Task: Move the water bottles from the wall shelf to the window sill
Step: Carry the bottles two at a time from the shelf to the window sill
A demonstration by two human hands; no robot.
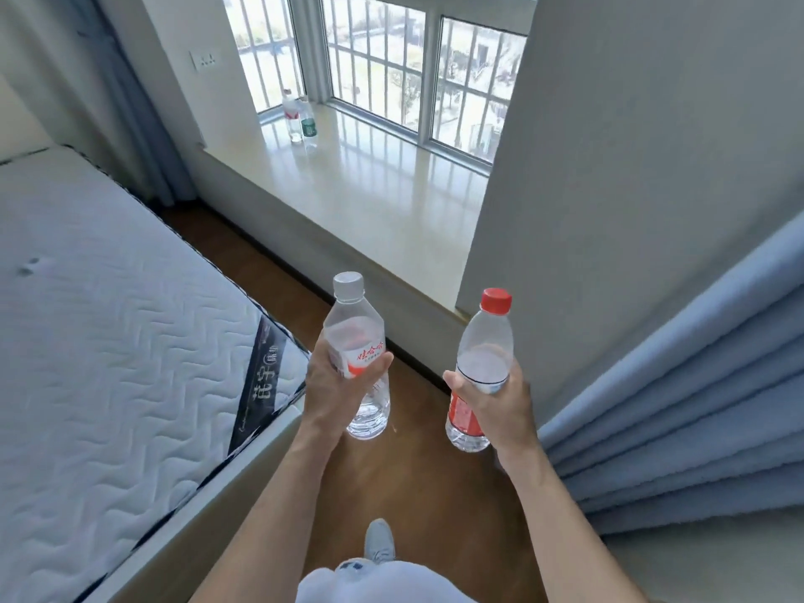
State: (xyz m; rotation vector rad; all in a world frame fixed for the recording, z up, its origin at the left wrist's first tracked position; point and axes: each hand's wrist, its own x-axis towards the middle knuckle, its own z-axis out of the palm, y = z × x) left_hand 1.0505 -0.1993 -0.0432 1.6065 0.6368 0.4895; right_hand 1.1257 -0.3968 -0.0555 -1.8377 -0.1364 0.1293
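My left hand [335, 385] grips a clear water bottle with a white cap and a red-and-white label [354, 332], upright over the wooden floor. A clear bottle with a red cap and red label [483, 350] is held upright in my right hand [500, 411]. Both bottles are in the air, short of the cream window sill [383, 198], which runs ahead of me below the barred window. Two more bottles stand on the sill's far left end: one with a red label [292, 117] and one with a green label [308, 121], close together. The wall shelf is out of view.
A bare quilted mattress [108, 332] on a bed frame fills the left side. Blue curtains hang at the right [678, 406] and at the far left. A grey wall pier [631, 167] stands to the right of the sill. A strip of wooden floor [404, 476] runs between bed and sill.
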